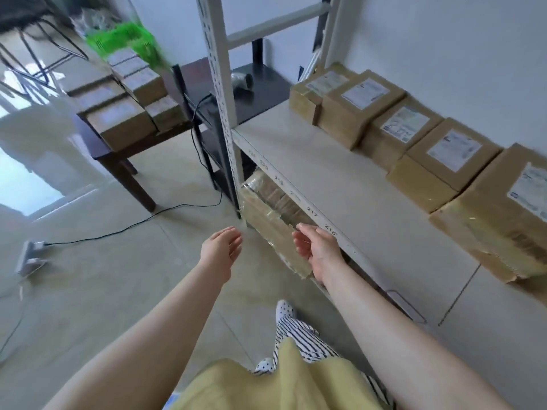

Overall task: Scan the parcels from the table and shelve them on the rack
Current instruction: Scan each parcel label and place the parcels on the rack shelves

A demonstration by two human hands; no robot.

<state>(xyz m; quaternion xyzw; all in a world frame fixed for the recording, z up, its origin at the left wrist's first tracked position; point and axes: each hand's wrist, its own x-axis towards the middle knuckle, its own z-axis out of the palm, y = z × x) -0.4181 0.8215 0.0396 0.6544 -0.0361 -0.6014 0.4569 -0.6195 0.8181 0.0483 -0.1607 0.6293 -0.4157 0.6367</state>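
Both hands (221, 250) (316, 250) loose, empty, between parcels; next, probably back to table (124, 149) for another blurred box (121, 122).

Pale tiled floor (118, 279) with glare at left, plain white wall (444, 48), black cable (142, 221) trailing to a power strip (29, 257).
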